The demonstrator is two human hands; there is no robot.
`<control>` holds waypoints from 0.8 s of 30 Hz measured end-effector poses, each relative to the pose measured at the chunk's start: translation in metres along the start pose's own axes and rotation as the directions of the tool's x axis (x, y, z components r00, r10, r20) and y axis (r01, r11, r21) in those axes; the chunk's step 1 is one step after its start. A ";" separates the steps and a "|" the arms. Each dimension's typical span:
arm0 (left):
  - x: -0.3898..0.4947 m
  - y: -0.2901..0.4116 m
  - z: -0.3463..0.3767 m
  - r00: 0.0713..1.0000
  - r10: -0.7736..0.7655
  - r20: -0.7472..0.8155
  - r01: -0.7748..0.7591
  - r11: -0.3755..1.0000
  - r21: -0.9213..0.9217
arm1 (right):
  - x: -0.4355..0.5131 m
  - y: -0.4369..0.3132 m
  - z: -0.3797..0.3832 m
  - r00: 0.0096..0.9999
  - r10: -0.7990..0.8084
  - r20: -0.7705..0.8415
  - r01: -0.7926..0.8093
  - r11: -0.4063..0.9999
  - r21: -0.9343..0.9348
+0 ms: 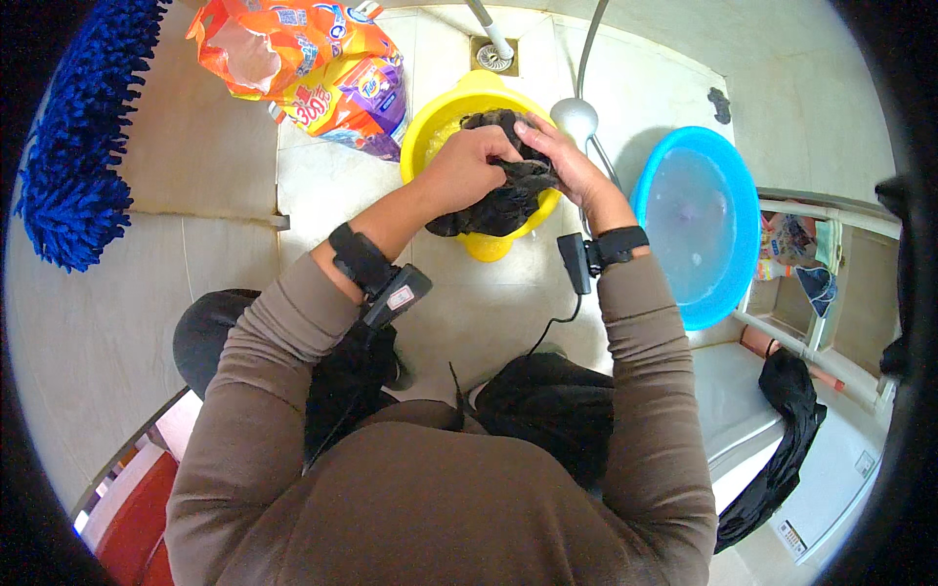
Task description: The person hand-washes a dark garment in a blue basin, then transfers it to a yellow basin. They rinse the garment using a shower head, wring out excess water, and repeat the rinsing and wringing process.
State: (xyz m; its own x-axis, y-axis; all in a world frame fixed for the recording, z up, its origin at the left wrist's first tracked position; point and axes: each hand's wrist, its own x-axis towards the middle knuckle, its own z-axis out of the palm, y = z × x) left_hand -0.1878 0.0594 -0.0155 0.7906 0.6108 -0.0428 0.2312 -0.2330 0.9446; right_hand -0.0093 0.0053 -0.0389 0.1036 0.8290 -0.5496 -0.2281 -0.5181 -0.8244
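A wet black cloth [506, 209], perhaps a garment, is bunched above a yellow plastic basin [415, 146] that holds some sudsy liquid. My left hand [469, 165] grips the cloth from the left, its fingers curled into the folds. On the other side my right hand [560, 157] has hold of it too, thumb on top and fingers partly hidden. Part of the cloth hangs over the basin's near rim. Each of my wrists carries a black strap with a small device.
An open Tide detergent bag [344, 95] stands left of the basin. A shower head [575, 117] lies to the right, beside a blue basin [751, 220] of cloudy water. A floor drain [495, 57] is behind. A blue chenille duster [80, 146] hangs at far left; black fabric [788, 425] drapes at right.
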 end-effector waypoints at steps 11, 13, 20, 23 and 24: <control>-0.026 -0.047 0.016 0.984 0.048 -0.171 0.059 0.818 0.572 | -0.029 0.039 -0.003 0.889 -0.411 0.203 0.336 0.284 -0.898; -0.032 -0.066 0.026 0.957 -0.284 0.057 0.146 0.645 0.750 | -0.025 0.065 0.004 0.871 -0.447 0.204 0.359 0.296 -0.885; -0.028 -0.102 0.033 0.943 -0.303 0.139 0.075 0.598 0.798 | 0.000 0.104 0.021 0.950 -0.289 0.116 0.165 0.153 -0.974; -0.015 -0.111 0.027 0.927 -0.334 0.169 0.086 0.627 0.774 | 0.014 0.097 0.022 0.969 -0.227 0.099 0.137 0.157 -0.978; -0.013 -0.115 0.026 0.927 -0.333 0.175 0.085 0.638 0.766 | 0.018 0.094 0.021 0.976 -0.198 0.090 0.122 0.157 -0.980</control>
State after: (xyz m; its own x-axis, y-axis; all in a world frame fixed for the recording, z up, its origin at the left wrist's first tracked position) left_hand -0.2100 0.0593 -0.1322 0.7547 0.5112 -0.4112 0.6485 -0.6763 0.3495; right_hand -0.0494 -0.0235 -0.1233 0.0596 0.9305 -0.3614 0.9255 -0.1871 -0.3293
